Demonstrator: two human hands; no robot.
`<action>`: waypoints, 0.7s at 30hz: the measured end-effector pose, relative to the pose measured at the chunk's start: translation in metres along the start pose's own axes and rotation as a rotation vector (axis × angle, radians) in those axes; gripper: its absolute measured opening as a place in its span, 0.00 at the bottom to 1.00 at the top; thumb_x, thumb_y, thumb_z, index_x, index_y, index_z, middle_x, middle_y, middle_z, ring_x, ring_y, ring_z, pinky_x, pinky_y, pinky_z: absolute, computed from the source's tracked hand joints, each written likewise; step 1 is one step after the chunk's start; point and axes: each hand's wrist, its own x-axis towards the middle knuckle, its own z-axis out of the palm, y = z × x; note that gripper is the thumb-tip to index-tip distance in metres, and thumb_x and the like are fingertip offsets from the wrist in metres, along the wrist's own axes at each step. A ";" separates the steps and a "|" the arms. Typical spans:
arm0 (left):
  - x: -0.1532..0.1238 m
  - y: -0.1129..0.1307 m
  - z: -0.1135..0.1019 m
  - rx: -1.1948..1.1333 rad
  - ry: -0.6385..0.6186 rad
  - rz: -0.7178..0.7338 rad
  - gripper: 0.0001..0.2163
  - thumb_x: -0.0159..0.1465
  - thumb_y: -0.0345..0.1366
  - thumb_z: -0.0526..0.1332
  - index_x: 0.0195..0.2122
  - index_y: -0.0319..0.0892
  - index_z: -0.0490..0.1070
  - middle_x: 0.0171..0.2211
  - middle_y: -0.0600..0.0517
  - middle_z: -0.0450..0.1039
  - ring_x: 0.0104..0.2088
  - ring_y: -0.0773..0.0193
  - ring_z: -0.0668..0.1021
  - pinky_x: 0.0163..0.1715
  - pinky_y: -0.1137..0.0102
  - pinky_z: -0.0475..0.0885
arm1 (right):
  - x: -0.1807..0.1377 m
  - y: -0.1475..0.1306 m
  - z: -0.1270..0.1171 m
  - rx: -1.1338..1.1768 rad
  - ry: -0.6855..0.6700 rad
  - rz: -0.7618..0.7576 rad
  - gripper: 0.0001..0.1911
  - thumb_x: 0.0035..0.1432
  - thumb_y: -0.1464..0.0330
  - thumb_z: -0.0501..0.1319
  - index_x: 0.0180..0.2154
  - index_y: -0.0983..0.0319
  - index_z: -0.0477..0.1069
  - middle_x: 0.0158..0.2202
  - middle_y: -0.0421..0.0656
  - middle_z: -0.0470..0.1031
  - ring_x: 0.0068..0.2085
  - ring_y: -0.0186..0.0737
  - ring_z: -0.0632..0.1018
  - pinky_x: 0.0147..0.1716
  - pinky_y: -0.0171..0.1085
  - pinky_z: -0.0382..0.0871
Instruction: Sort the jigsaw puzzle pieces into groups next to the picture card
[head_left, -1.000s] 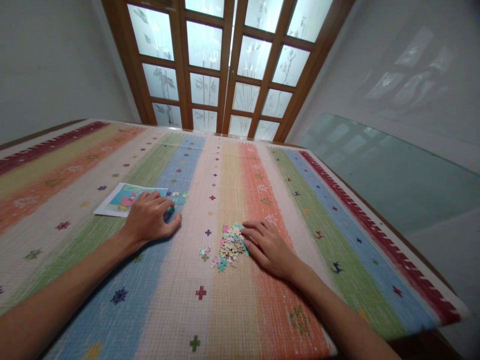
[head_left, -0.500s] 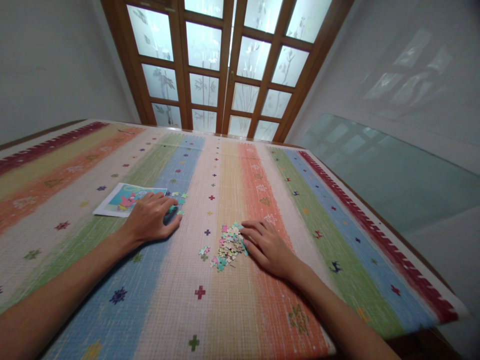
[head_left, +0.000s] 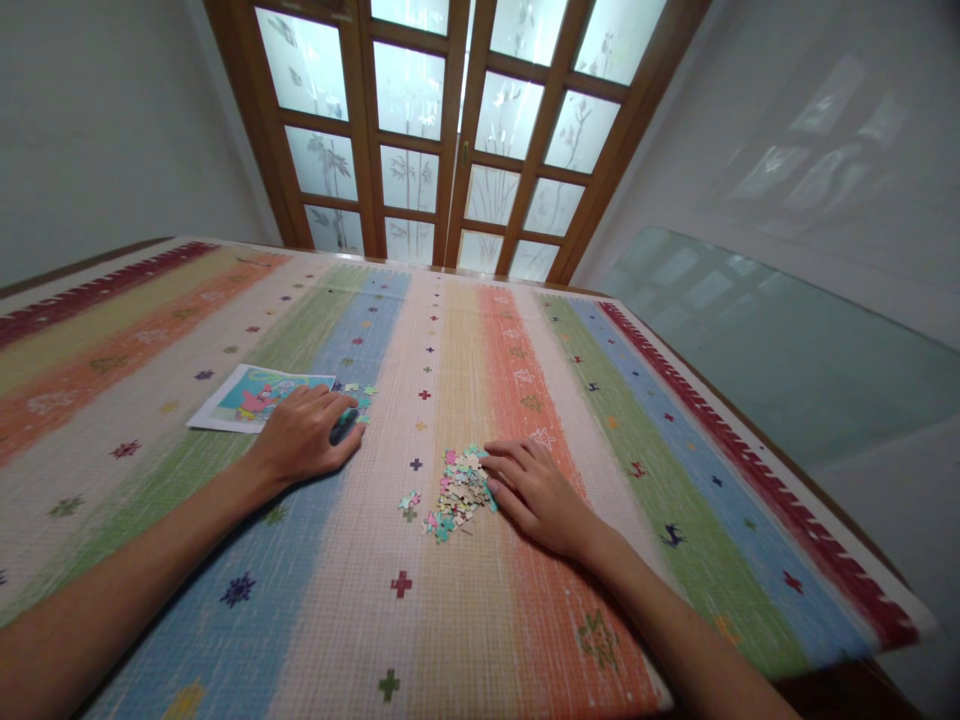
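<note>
A heap of small pastel jigsaw pieces (head_left: 457, 487) lies in the middle of a striped, many-coloured mat (head_left: 465, 620). My right hand (head_left: 536, 493) rests palm down against the heap's right edge, fingers spread and touching the pieces. My left hand (head_left: 304, 437) lies cupped over a few turquoise pieces (head_left: 358, 402) next to a printed picture card (head_left: 251, 396). Whether it grips a piece is hidden under the fingers.
The mat's right border (head_left: 757, 480) runs beside a pale green floor (head_left: 787, 350). Wooden doors with frosted glass panes (head_left: 450, 130) stand beyond the far end. White walls rise on both sides.
My left hand has drawn its fingers in slightly over the turquoise pieces. My right hand stays at the heap, barely shifted.
</note>
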 end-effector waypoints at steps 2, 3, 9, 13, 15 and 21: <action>0.000 0.000 0.000 0.008 -0.007 -0.008 0.09 0.68 0.41 0.55 0.37 0.44 0.72 0.31 0.45 0.76 0.35 0.49 0.76 0.38 0.58 0.68 | 0.000 0.000 0.000 -0.001 0.001 0.005 0.14 0.73 0.67 0.53 0.53 0.60 0.73 0.54 0.51 0.76 0.52 0.50 0.74 0.53 0.53 0.70; 0.000 0.000 0.000 0.012 -0.006 -0.012 0.09 0.68 0.41 0.55 0.37 0.44 0.72 0.31 0.45 0.76 0.35 0.49 0.76 0.39 0.58 0.68 | 0.000 0.000 0.000 -0.001 0.000 0.007 0.14 0.73 0.67 0.53 0.53 0.60 0.73 0.54 0.51 0.76 0.52 0.50 0.74 0.53 0.53 0.70; 0.000 0.002 -0.001 -0.045 0.038 0.013 0.13 0.70 0.43 0.55 0.34 0.43 0.72 0.26 0.47 0.72 0.31 0.53 0.74 0.35 0.60 0.67 | 0.001 -0.001 -0.001 -0.008 -0.010 0.007 0.14 0.72 0.67 0.53 0.54 0.60 0.73 0.54 0.51 0.76 0.52 0.50 0.75 0.53 0.53 0.71; -0.002 0.016 -0.002 -0.267 -0.067 0.207 0.10 0.70 0.38 0.54 0.35 0.42 0.72 0.28 0.49 0.73 0.29 0.59 0.73 0.34 0.63 0.68 | 0.001 -0.001 -0.001 -0.010 -0.015 0.011 0.14 0.72 0.67 0.53 0.54 0.60 0.72 0.54 0.51 0.76 0.52 0.50 0.74 0.53 0.53 0.70; -0.002 0.025 -0.004 -0.397 -0.116 0.281 0.09 0.69 0.35 0.54 0.37 0.41 0.73 0.29 0.49 0.73 0.29 0.60 0.73 0.33 0.64 0.68 | 0.001 -0.001 -0.002 -0.009 -0.018 0.012 0.14 0.72 0.68 0.53 0.54 0.60 0.72 0.54 0.51 0.76 0.52 0.50 0.74 0.53 0.53 0.70; -0.003 0.051 -0.013 -0.524 -0.209 0.303 0.08 0.68 0.35 0.54 0.39 0.41 0.73 0.29 0.49 0.73 0.29 0.60 0.71 0.32 0.63 0.68 | 0.001 -0.002 -0.002 -0.006 -0.013 0.016 0.14 0.72 0.67 0.54 0.54 0.59 0.73 0.53 0.50 0.77 0.52 0.49 0.75 0.53 0.53 0.71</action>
